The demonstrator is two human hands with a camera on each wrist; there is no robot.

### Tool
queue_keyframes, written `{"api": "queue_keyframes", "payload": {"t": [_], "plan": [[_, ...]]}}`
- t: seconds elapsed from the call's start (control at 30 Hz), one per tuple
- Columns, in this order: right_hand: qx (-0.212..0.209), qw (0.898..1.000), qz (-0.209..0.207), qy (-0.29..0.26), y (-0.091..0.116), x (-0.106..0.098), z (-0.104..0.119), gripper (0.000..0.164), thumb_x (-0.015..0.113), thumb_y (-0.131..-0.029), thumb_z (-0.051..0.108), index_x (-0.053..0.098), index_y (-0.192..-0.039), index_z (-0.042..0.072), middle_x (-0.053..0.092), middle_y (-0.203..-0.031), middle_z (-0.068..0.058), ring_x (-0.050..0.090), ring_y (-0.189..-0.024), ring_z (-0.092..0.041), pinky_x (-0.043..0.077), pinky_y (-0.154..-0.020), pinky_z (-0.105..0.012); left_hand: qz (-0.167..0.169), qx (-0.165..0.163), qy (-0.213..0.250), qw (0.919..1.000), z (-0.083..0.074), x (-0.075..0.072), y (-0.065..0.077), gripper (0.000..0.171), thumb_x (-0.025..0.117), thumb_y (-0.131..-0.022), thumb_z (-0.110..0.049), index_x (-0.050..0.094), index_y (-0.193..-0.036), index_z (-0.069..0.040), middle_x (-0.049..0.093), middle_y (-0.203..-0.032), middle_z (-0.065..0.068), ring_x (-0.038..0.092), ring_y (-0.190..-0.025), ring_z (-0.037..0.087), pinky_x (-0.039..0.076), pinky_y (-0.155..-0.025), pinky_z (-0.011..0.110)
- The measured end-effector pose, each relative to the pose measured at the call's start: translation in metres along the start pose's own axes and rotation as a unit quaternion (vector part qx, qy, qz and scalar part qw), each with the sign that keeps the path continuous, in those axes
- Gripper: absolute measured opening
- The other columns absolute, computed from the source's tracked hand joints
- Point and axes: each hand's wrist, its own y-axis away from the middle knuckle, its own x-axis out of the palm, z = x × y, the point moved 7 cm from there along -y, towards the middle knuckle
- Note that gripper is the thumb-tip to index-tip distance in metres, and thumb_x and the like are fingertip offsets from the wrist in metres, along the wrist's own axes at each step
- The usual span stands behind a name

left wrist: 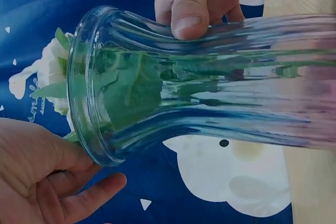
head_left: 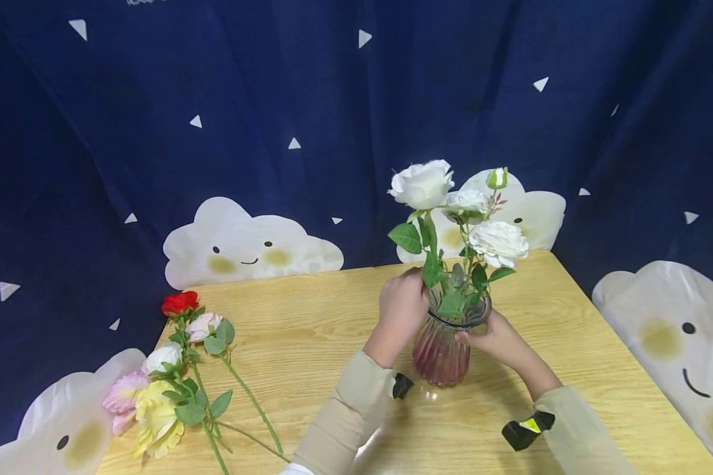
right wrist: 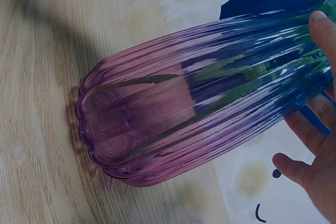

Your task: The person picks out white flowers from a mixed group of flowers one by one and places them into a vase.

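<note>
A ribbed glass vase (head_left: 442,353), clear at the neck and pink toward its base, stands on the table holding white artificial roses (head_left: 423,185) with green leaves. My right hand (head_left: 502,340) grips the vase below its rim, the thumb (left wrist: 188,24) on one side and fingers (right wrist: 310,129) round the other. My left hand (head_left: 403,310) is at the left of the vase mouth, fingers bent, close to the rim (left wrist: 86,85) and the leaves. Whether it pinches a stem or the rim is hidden. Through the glass, stems (right wrist: 157,140) reach down to the base.
On the table's left (head_left: 309,330) lie several loose artificial flowers, among them a red rose (head_left: 180,303), a yellow flower (head_left: 157,415) and a pink one (head_left: 125,394). A dark blue curtain (head_left: 309,79) with clouds hangs behind the table.
</note>
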Motion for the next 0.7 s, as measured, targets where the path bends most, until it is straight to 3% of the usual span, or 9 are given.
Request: {"api": "queue_keyframes", "payload": {"t": [0.17,0.27,0.43,0.7], "plan": [[-0.005,1.0,0.0,-0.001,-0.001,0.001,0.0,0.071,0.068,-0.074,0.028,0.034,-0.133,0.006,0.048,-0.128,-0.025,0.039,-0.122,-0.044,0.03,-0.099,-0.065,0.034,-0.034,0.016,0.9987,0.011,0.004,0.0,0.032,0.05,-0.08,-0.003,0.065,-0.101,-0.022,0.069,-0.091,-0.007,0.062,-0.071,0.016,0.044,-0.051,0.024],[-0.004,1.0,-0.002,-0.003,-0.001,0.001,0.0,0.071,0.068,-0.074,0.028,0.035,-0.132,0.006,0.048,-0.129,-0.024,0.039,-0.122,-0.044,0.03,-0.099,-0.065,0.043,-0.05,0.026,0.9975,0.02,0.006,0.002,0.043,0.047,-0.078,0.001,0.062,-0.107,-0.027,0.068,-0.096,-0.01,0.062,-0.073,0.014,0.041,-0.051,0.021],[0.002,1.0,-0.003,-0.004,0.001,0.001,-0.001,0.07,0.067,-0.074,0.028,0.035,-0.132,0.005,0.048,-0.127,-0.025,0.04,-0.121,-0.044,0.031,-0.098,-0.064,0.025,-0.052,-0.012,0.9983,0.04,0.005,0.011,0.041,0.049,-0.079,-0.001,0.061,-0.109,-0.027,0.068,-0.094,-0.01,0.06,-0.066,0.013,0.04,-0.049,0.021],[-0.004,1.0,-0.004,-0.003,0.001,0.0,0.001,0.071,0.068,-0.074,0.027,0.034,-0.133,0.005,0.048,-0.128,-0.025,0.04,-0.121,-0.045,0.031,-0.098,-0.064,-0.021,-0.09,-0.046,0.9947,0.1,0.001,0.039,0.024,0.05,-0.085,-0.008,0.064,-0.102,-0.017,0.069,-0.087,-0.001,0.061,-0.065,0.014,0.042,-0.046,0.025]]}}
